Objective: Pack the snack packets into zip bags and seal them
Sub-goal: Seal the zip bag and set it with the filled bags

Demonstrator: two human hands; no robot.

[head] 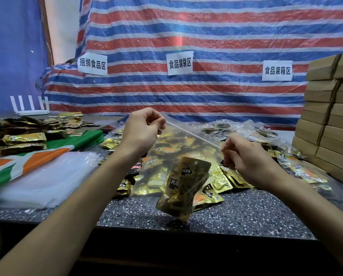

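The left hand [144, 129] and the right hand [244, 155] each pinch one top corner of a clear zip bag [186, 144], held up above the speckled worktop [246, 212]. Gold snack packets [186, 182] hang in its bottom. More packets [223, 183] lie behind.

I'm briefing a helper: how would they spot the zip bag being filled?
Find the speckled counter heaped with gold packets. Above its front edge, the left hand and right hand pinch a clear zip bag by its top. Unlike the bags lying behind, it hangs in air, packets at its bottom.
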